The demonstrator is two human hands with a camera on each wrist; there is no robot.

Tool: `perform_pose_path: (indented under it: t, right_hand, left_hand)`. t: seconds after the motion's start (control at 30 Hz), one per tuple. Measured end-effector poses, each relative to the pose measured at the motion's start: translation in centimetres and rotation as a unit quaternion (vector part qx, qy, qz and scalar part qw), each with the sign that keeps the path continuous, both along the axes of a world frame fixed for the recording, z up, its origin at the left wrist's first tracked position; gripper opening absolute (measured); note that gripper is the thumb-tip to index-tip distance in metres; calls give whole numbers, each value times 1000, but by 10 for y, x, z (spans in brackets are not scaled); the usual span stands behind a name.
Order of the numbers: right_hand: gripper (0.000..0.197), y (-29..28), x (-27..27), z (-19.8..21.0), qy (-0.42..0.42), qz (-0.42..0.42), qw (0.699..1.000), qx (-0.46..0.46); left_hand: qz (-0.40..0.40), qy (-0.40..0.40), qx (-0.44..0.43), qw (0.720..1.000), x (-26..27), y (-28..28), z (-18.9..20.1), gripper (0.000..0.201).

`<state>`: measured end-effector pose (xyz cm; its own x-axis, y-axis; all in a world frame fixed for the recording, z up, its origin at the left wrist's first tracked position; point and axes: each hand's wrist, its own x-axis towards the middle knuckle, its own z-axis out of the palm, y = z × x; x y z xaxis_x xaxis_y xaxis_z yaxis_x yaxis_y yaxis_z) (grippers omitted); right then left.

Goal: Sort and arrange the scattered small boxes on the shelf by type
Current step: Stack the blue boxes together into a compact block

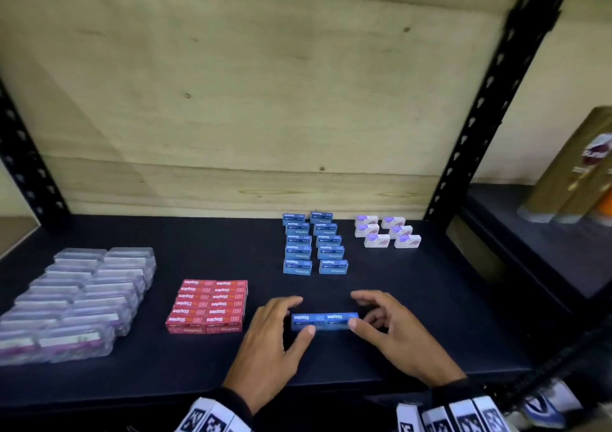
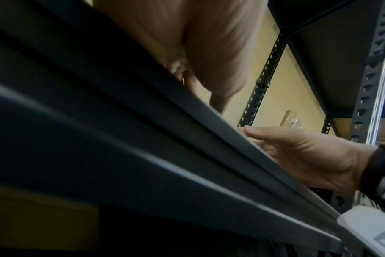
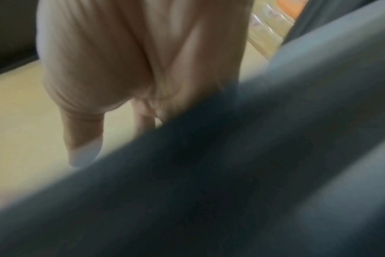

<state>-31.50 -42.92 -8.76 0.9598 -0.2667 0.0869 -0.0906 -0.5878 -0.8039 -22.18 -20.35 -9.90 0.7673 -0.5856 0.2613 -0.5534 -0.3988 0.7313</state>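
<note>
A: What is lying on the shelf [image 1: 381, 358], going from its left end?

B: Clear plastic cases [image 1: 76, 299] are sitting in two rows at the far left. To their right, red staple boxes [image 1: 208, 305] are sitting in a tight two-column block.

A: And the hands?

B: Right of the red block, the left hand [image 1: 271, 335] is pinching the left end of two blue staple boxes [image 1: 323, 320] lying end to end near the shelf's front edge, thumb on the near side, fingers curling over the far side. The right hand [image 1: 390, 329] is gripping the right end of the same pair, thumb near, fingers bent behind.

A: Anything behind them?

B: The other blue boxes [image 1: 313, 244] are standing in two columns toward the wooden back panel [image 1: 265, 100]. Right of those, white boxes [image 1: 387, 232] with purple print are sitting in a small cluster near the black upright [image 1: 490, 93].

A: Are the wrist views helping?

B: Hardly; the shelf edge is blocking both, and the right one is blurring.
</note>
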Motion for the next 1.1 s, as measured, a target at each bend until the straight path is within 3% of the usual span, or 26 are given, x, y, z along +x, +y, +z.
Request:
perform_pose_path:
  t: [0.2, 0.33, 0.5, 0.63, 0.87, 1.1]
  right_hand:
    - [30, -8, 20, 62, 25, -6, 992, -122]
    - [23, -22, 60, 91, 100, 15, 983, -154]
    - [25, -31, 106, 89, 207, 44, 945, -251]
    - [25, -35, 122, 84, 241, 60, 926, -286]
    - [17, -38, 129, 82, 245, 56, 929, -270]
    - [10, -38, 94, 79, 229, 97, 932, -265]
  left_hand:
    - [0, -68, 35, 997, 24, -9, 50, 28]
    - [5, -103, 126, 987, 58, -28, 81, 21]
    - [-10, -87, 289, 953, 93, -48, 97, 23]
    - [-29, -83, 395, 914, 109, -60, 95, 30]
    - [-41, -86, 464, 881, 118, -72, 97, 28]
    - [-81, -109, 457, 879, 92, -56, 106, 14]
